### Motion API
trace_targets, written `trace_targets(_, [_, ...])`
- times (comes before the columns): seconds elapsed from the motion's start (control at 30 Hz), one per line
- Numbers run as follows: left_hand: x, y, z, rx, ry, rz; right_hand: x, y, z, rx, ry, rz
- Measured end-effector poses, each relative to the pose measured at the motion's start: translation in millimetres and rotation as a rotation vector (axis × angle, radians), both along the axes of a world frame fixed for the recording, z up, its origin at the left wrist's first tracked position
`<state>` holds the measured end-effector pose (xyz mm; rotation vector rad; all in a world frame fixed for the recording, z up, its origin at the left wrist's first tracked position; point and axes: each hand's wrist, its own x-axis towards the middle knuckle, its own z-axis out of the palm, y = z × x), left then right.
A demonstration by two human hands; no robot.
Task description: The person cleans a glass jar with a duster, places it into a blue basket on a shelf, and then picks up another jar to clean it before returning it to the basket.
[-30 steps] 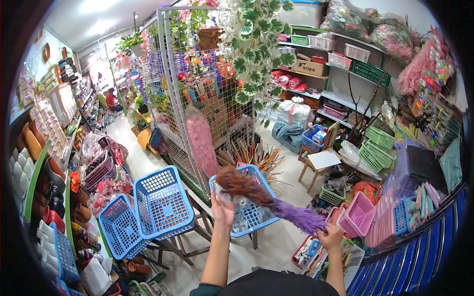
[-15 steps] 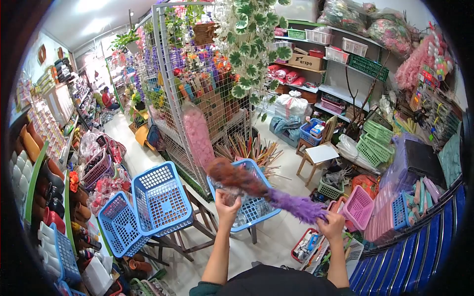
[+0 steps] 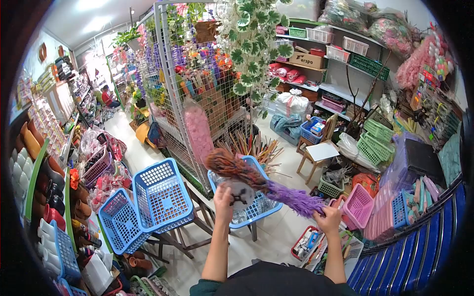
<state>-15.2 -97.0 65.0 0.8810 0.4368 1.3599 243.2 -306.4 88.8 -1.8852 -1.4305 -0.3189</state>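
A long fluffy bundle, rust-brown plumes (image 3: 229,165) at one end and purple plumes (image 3: 296,197) at the other, stretches in front of me. My right hand (image 3: 328,219) is closed on the tip of the purple end. My left hand (image 3: 223,201) is closed on a clear plastic wrapper (image 3: 241,193) with dark print, just below the brown end. Whether its fingers also grip the plumes cannot be made out. Beneath the bundle stands a blue basket (image 3: 271,208) with clear plastic inside, partly hidden by the plumes and my left hand.
Two more blue baskets (image 3: 163,195) stand to the left on a dark wooden stand. A wire grid rack (image 3: 173,98) with flowers rises ahead. Pink baskets (image 3: 359,206) and a tray of small items (image 3: 307,242) lie at right. A person (image 3: 108,97) sits far back.
The brown end has risen slightly and looks sharper. My left hand has turned and shifted a little left, and the printed plastic now shows beside it. My right hand has moved slightly up.
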Motion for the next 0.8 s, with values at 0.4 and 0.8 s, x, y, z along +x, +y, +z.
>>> trace_targets(0.4, [10.8,-9.2,-1.6,-0.271,-0.088,-0.367,-10.8,9.7,-23.6,0.052,0.181,0.008])
trace_targets(0.8, [17.0,-7.2,-0.3,-0.294,-0.121,-0.373,0.4,7.2,-40.1,0.053,0.187,0.047])
